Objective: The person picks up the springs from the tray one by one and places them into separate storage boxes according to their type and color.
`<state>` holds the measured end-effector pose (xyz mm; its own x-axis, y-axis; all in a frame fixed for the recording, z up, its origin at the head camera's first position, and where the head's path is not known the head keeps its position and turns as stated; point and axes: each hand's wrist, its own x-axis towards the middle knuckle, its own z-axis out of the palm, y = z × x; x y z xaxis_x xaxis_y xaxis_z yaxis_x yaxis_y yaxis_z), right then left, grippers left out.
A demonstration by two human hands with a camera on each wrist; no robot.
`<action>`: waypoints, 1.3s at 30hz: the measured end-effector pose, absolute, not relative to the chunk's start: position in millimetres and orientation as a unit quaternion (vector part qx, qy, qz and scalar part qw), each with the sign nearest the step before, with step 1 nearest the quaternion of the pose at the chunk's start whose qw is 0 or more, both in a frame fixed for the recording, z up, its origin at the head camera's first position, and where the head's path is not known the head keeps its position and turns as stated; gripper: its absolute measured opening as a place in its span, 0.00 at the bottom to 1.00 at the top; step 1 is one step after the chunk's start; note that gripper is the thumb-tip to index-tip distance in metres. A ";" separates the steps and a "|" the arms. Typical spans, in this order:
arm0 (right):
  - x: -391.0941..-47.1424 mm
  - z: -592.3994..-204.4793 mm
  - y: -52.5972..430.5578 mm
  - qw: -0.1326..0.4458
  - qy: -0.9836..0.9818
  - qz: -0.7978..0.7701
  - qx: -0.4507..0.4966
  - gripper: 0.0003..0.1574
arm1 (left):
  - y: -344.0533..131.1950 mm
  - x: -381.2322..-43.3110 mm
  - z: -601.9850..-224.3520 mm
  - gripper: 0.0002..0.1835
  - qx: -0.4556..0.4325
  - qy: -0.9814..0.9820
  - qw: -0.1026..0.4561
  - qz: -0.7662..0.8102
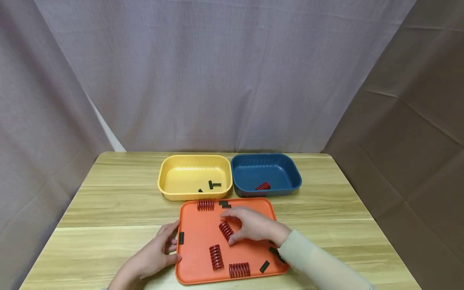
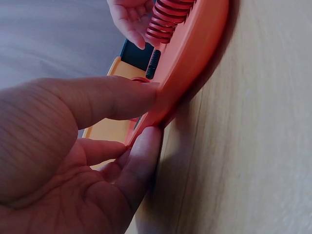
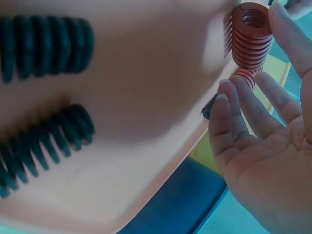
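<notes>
An orange tray [image 1: 195,225] lies on the wooden table with red and dark green coil springs on it. My left hand [image 1: 156,253] holds the tray's left edge, thumb [image 2: 131,95] over the rim and fingers against its outer side. Around a red coil spring [image 1: 226,230] in the tray's middle, my right hand [image 1: 253,225] spreads its thumb and fingers; the thumb is right at the near end. Two more red springs [image 1: 216,257] lie nearer me, another red spring [image 1: 205,205] at the back. Small dark springs [image 1: 264,266] sit near the edges, some partly hidden by the right sleeve.
Behind the tray stands a yellow bin [image 1: 181,158] with several small dark springs inside. Beside it on the right, a blue bin [image 1: 250,156] contains a red spring [image 1: 263,186]. Grey curtains [image 1: 203,80] hang behind the table.
</notes>
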<state>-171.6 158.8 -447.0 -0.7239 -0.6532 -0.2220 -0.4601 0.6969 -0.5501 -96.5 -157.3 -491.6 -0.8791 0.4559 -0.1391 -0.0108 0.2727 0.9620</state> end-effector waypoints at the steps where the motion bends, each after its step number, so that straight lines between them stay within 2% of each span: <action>1: -171.4 -447.3 159.1 0.204 0.898 -0.235 -0.310 0.43 | -157.2 -96.6 -491.5 0.52 0.146 0.771 0.198 0.587; 18: -169.0 -454.6 158.8 0.201 0.898 -0.252 -0.301 0.34 | -156.6 -96.0 -489.3 0.52 0.144 0.783 0.198 0.572; 29: -166.4 -457.2 161.3 0.193 0.898 -0.288 -0.271 0.32 | -158.1 -94.7 -491.6 0.52 0.135 0.775 0.206 0.582; 39: -169.6 -450.4 173.1 0.150 0.899 -0.339 -0.231 0.36 | -158.2 -95.2 -492.4 0.52 0.135 0.778 0.202 0.579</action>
